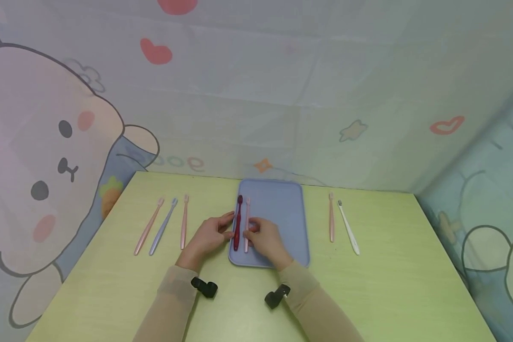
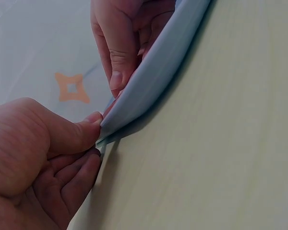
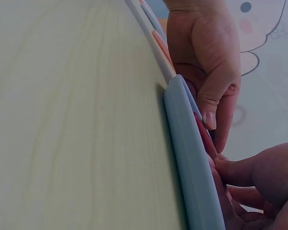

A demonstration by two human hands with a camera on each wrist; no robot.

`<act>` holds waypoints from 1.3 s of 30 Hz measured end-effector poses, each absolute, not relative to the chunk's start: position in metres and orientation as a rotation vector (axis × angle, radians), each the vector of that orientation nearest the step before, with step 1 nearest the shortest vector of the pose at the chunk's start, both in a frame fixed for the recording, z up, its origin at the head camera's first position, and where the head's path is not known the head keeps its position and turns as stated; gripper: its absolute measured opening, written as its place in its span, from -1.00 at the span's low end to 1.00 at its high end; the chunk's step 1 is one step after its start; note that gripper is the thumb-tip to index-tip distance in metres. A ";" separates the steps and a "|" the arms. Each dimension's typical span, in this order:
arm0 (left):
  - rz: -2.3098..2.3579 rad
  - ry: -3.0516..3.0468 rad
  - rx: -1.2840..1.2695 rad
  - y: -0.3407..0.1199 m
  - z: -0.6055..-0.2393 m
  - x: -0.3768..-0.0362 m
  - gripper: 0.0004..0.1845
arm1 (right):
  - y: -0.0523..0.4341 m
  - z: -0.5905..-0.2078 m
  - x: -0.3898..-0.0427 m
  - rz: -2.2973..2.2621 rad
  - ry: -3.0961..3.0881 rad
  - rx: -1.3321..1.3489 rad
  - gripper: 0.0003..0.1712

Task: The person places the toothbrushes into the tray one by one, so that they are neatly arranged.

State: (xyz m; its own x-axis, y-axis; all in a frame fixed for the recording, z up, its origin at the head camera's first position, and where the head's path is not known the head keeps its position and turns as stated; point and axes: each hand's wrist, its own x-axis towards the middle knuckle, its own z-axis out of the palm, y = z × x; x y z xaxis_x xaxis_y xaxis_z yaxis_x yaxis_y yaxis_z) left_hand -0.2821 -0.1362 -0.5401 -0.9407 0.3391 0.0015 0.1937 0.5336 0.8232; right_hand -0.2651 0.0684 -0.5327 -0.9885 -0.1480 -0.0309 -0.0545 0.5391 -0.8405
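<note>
A blue tray lies on the table with a dark red toothbrush and a pink toothbrush side by side in its left part. My right hand pinches the pink toothbrush by its handle, between thumb and fingers. At the tray's left edge, my left hand grips the rim, its thumb close to the red toothbrush. In the left wrist view the left thumb is at the tray's rim, with the other fingers curled below. The right wrist view shows the red toothbrush just inside the tray wall.
Left of the tray lie a pink toothbrush, a blue toothbrush and another pink toothbrush. To its right are a peach toothbrush and a white toothbrush. A printed cloth hangs behind the table.
</note>
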 end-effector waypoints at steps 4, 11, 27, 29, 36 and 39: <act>1.374 2.611 0.452 -0.136 -0.539 -0.282 -0.36 | 0.068 -0.533 -0.266 -1.425 2.692 -0.188 -0.47; 1.350 2.626 0.466 -0.137 -0.539 -0.281 -0.37 | 0.068 -0.533 -0.265 -1.424 2.699 -0.202 -0.48; 1.367 2.614 0.470 -0.138 -0.540 -0.281 -0.36 | 0.070 -0.535 -0.263 -1.419 2.682 -0.221 -0.42; 1.366 2.613 0.472 -0.138 -0.540 -0.281 -0.36 | 0.070 -0.535 -0.263 -1.412 2.681 -0.219 -0.41; 1.358 2.614 0.469 -0.138 -0.541 -0.283 -0.35 | 0.070 -0.534 -0.263 -1.403 2.703 -0.224 -0.41; 1.348 2.613 0.462 -0.138 -0.541 -0.283 -0.35 | 0.071 -0.535 -0.263 -1.405 2.704 -0.220 -0.40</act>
State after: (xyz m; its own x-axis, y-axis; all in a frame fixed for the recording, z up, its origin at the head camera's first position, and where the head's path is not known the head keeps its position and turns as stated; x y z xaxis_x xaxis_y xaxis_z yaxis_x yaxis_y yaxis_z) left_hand -0.2831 -0.1384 -0.5413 -0.9385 0.3451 -0.0045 0.1964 0.5449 0.8152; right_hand -0.2628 0.0710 -0.5351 -0.9859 -0.1668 -0.0100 -0.0877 0.5677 -0.8186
